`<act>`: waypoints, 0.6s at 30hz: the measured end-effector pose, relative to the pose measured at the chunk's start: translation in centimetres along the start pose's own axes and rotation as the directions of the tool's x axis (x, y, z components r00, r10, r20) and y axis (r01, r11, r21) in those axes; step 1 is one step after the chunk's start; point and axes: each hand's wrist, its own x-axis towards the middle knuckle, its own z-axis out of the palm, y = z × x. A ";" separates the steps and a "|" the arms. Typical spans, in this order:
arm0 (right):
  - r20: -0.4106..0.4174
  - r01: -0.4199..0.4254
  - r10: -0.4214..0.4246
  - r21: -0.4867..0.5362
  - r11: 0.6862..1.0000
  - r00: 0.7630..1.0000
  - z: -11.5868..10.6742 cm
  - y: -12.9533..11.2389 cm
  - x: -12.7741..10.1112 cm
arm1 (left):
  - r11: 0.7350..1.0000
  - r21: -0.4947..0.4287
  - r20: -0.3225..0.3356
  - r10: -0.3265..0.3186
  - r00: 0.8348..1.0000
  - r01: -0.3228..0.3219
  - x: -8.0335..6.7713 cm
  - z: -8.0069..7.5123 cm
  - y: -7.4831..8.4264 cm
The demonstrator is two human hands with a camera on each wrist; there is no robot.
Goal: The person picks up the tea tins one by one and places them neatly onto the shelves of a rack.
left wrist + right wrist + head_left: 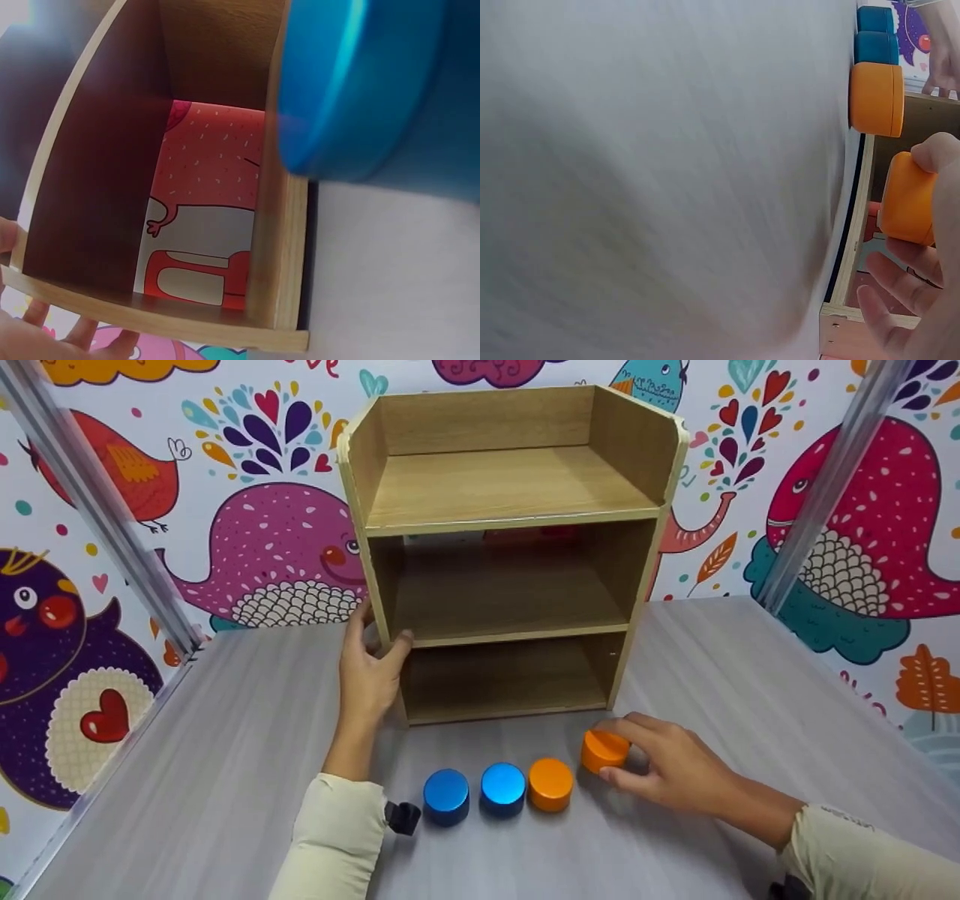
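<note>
A three-level wooden shelf (510, 487) stands at the back of the grey table (225, 750). My left hand (375, 645) holds its left side panel, thumb on the front edge, fingers behind; in the left wrist view my fingers (45, 330) lie along that panel (150, 315). My right hand (619, 757) grips an orange cylinder (604, 750), tilted and slightly off the table; the right wrist view shows it (907, 199) between thumb and fingers. A second orange cylinder (550, 784) and two blue cylinders (502, 789) (446, 795) stand in a row before the shelf.
Colourful animal wallpaper (285, 547) backs the table, with metal posts (97, 510) (825, 487) at both rear corners. All three shelf levels show nothing on them. A blue cylinder (352, 90) fills the top of the left wrist view.
</note>
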 end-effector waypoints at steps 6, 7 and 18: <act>-0.014 0.002 -0.002 -0.008 1.000 1.000 -0.1 -0.2 0.1 | 1.000 0.001 -0.001 -0.002 1.000 0.002 -0.1 0.1 -0.1; -0.019 0.002 -0.003 -0.006 1.000 1.000 -0.1 -0.2 0.1 | 1.000 0.000 0.000 -0.003 1.000 0.003 -0.1 0.1 0.0; -0.070 0.005 -0.005 -0.002 1.000 0.998 -1.1 -0.7 0.3 | 1.000 -0.007 0.004 -0.018 1.000 0.018 -0.2 0.1 0.0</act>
